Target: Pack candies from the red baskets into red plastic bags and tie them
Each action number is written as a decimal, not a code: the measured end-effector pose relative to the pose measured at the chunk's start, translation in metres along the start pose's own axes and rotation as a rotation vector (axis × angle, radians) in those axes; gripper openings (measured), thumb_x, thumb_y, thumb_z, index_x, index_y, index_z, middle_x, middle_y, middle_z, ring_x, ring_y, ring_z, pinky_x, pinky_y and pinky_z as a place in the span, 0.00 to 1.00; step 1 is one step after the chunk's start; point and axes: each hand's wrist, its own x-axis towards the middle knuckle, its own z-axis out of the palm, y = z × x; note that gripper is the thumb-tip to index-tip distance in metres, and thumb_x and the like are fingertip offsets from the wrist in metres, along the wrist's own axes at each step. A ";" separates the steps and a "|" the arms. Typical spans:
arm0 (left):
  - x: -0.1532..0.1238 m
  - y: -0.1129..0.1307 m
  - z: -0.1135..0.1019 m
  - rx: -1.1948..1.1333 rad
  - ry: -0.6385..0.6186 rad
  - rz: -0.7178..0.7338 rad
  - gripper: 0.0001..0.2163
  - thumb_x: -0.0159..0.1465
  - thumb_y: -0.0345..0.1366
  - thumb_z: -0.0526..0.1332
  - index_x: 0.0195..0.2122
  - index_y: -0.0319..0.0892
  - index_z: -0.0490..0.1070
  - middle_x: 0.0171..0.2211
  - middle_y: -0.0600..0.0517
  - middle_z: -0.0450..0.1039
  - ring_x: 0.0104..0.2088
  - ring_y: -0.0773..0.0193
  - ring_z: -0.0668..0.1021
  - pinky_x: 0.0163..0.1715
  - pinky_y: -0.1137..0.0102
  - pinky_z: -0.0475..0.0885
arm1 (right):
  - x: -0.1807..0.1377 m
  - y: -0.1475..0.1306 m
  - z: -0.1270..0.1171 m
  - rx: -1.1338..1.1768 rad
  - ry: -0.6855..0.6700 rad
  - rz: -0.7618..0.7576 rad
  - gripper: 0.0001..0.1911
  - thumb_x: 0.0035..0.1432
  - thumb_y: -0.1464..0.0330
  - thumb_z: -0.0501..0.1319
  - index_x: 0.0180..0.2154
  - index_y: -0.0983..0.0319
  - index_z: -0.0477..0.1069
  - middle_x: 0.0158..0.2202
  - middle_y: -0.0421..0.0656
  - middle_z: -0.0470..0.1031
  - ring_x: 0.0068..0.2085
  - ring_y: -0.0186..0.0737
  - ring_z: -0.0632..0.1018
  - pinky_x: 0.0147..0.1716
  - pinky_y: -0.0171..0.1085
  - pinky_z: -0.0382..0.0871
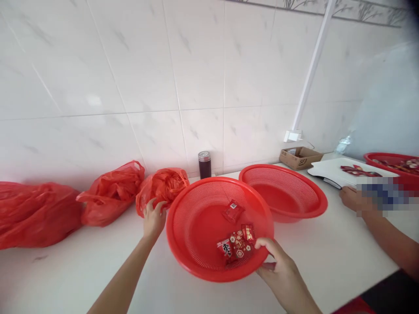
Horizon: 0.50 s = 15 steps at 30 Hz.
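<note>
My right hand (278,266) grips the right front rim of a red plastic colander basket (178,246), thumb on the inside and fingers underneath. Several small red wrapped packets lie inside: a plain one (233,211) near the middle, and a cluster with a flower-patterned packet (240,244) beside my thumb. Left of the basket, my left hand (154,221) reaches to a crumpled red plastic bag (166,183). Its fingers are apart and bent at the bag's front; whether they press on it I cannot tell.
A second red basket (281,200) sits behind right. More red bags (113,194) lie at the left. A dark flask (205,165) and a cardboard box (301,158) stand by the wall. At the right, another person's hand (352,198) is beside a white board (330,170) with red packets.
</note>
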 end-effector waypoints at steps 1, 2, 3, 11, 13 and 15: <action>0.006 -0.007 -0.005 0.022 0.033 -0.001 0.15 0.63 0.39 0.60 0.50 0.41 0.69 0.57 0.46 0.65 0.55 0.49 0.69 0.53 0.50 0.65 | 0.003 0.004 0.009 -0.051 0.057 -0.011 0.13 0.50 0.62 0.63 0.39 0.56 0.67 0.46 0.42 0.72 0.40 0.41 0.76 0.39 0.38 0.74; 0.012 -0.012 -0.009 0.033 0.057 -0.008 0.14 0.62 0.39 0.62 0.47 0.39 0.72 0.57 0.46 0.65 0.57 0.45 0.66 0.55 0.48 0.62 | 0.007 0.008 0.018 -0.091 0.110 -0.021 0.14 0.50 0.62 0.63 0.40 0.55 0.67 0.49 0.43 0.70 0.42 0.42 0.76 0.40 0.40 0.74; 0.019 -0.017 -0.012 0.032 0.073 -0.017 0.12 0.60 0.37 0.64 0.42 0.37 0.74 0.56 0.45 0.67 0.59 0.41 0.63 0.56 0.48 0.58 | 0.011 0.010 0.025 -0.114 0.157 -0.029 0.16 0.50 0.61 0.62 0.42 0.55 0.67 0.52 0.43 0.69 0.44 0.43 0.75 0.41 0.41 0.75; 0.039 -0.011 -0.051 -0.371 0.276 -0.025 0.11 0.53 0.38 0.66 0.38 0.43 0.75 0.39 0.47 0.76 0.49 0.51 0.73 0.52 0.58 0.63 | -0.002 0.017 0.066 0.051 0.361 -0.051 0.29 0.54 0.57 0.61 0.56 0.54 0.58 0.56 0.50 0.64 0.46 0.47 0.76 0.34 0.39 0.76; 0.032 -0.005 -0.066 -0.564 0.306 -0.033 0.13 0.55 0.40 0.65 0.41 0.45 0.73 0.40 0.51 0.75 0.43 0.59 0.75 0.47 0.64 0.68 | -0.016 0.015 0.083 0.049 0.310 -0.077 0.20 0.58 0.59 0.58 0.50 0.56 0.62 0.47 0.48 0.70 0.39 0.43 0.77 0.32 0.38 0.75; 0.021 -0.001 -0.076 -0.742 0.273 -0.078 0.12 0.54 0.39 0.65 0.40 0.47 0.72 0.36 0.54 0.75 0.37 0.65 0.76 0.40 0.68 0.71 | -0.022 0.004 0.107 0.009 0.090 -0.210 0.09 0.61 0.64 0.55 0.44 0.56 0.64 0.40 0.45 0.72 0.36 0.41 0.77 0.33 0.38 0.74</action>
